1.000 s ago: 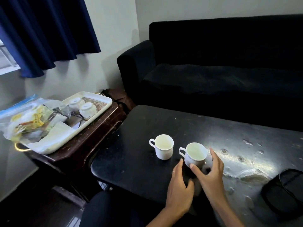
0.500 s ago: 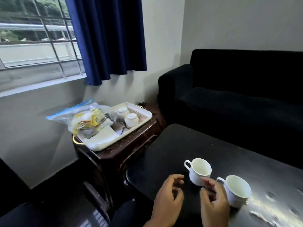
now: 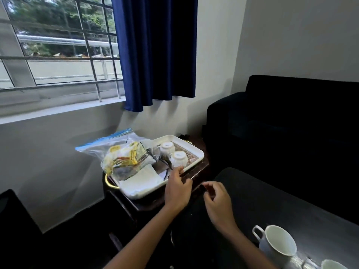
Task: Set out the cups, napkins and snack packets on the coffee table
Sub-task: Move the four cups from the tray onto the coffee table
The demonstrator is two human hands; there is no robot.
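Observation:
A white tray [image 3: 198, 152] on a dark side table holds two upside-down white cups [image 3: 167, 148] [image 3: 179, 158], a clear zip bag of snack packets [image 3: 124, 154] and folded white napkins [image 3: 141, 181]. My left hand [image 3: 177, 188] reaches over the tray's near rim, fingers apart and empty, fingertips just short of the nearer cup. My right hand [image 3: 218, 202] hovers beside it above the black coffee table [image 3: 272, 200], loosely curled and holding nothing. An upright white cup [image 3: 277, 244] stands on the coffee table at lower right; a second cup's rim [image 3: 333, 265] shows at the bottom edge.
A black sofa [image 3: 291, 123] stands behind the coffee table. The dark wooden side table [image 3: 151, 202] sits under a barred window with a blue curtain [image 3: 155, 51]. A dark object [image 3: 11, 220] fills the lower left corner.
My view swung left from the coffee table to the tray. Both hands left the two set-down cups; my left hand reached out to the tray, my right followed partway.

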